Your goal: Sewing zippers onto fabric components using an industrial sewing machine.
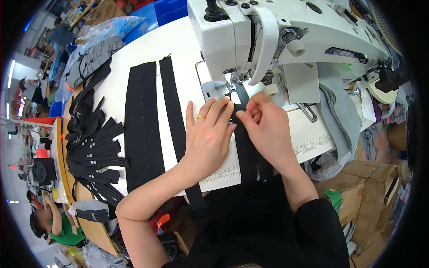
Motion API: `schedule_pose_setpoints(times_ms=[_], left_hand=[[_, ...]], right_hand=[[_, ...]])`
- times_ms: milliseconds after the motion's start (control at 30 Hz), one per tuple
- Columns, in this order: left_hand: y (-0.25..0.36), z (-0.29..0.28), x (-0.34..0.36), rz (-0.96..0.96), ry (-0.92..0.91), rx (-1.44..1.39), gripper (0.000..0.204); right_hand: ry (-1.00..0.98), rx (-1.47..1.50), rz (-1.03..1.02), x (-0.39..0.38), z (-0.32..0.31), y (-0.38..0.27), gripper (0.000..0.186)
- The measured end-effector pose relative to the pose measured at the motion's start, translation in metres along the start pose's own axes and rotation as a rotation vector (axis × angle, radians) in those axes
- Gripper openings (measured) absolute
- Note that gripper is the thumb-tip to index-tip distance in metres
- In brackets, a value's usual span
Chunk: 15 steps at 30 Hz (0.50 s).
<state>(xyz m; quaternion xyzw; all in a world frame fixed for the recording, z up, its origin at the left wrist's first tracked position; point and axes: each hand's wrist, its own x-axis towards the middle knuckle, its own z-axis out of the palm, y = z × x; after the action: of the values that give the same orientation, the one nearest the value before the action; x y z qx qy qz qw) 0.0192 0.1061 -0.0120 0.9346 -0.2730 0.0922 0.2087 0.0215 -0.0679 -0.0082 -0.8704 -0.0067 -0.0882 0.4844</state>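
In front of me is a white sewing machine (214,49), its presser foot (229,82) just beyond my fingertips. A black fabric strip (245,143) runs from under the needle area toward me and over the table's near edge. My left hand (208,127), with a ring on one finger, lies flat with fingers stretched out, its fingertips by the presser foot at the strip's left side. Close to the foot, my right hand (263,123) is curled, thumb and forefinger pinching the black strip. My fingers partly hide the piece being held.
Left of my hands lie a wide black fabric panel (144,120) and a narrow black strip (172,102). A pile of black straps with small metal pieces (96,152) sits farther left. Grey fabric (337,111) hangs at right, above cardboard boxes (362,187). A person in green (67,230) is at lower left.
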Motion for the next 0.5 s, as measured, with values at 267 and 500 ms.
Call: schedule_pose_setpoints(times_ms=[267,500], left_hand=[[-0.005,0.003,0.004,-0.013,0.017,-0.044,0.041],[-0.008,0.005,0.006,-0.03,0.033,-0.05,0.041]], right_hand=[[0.009,0.105,0.07,0.008,0.0,0.011,0.023],[-0.101,-0.296,-0.531,0.021,-0.032,0.022,0.018]])
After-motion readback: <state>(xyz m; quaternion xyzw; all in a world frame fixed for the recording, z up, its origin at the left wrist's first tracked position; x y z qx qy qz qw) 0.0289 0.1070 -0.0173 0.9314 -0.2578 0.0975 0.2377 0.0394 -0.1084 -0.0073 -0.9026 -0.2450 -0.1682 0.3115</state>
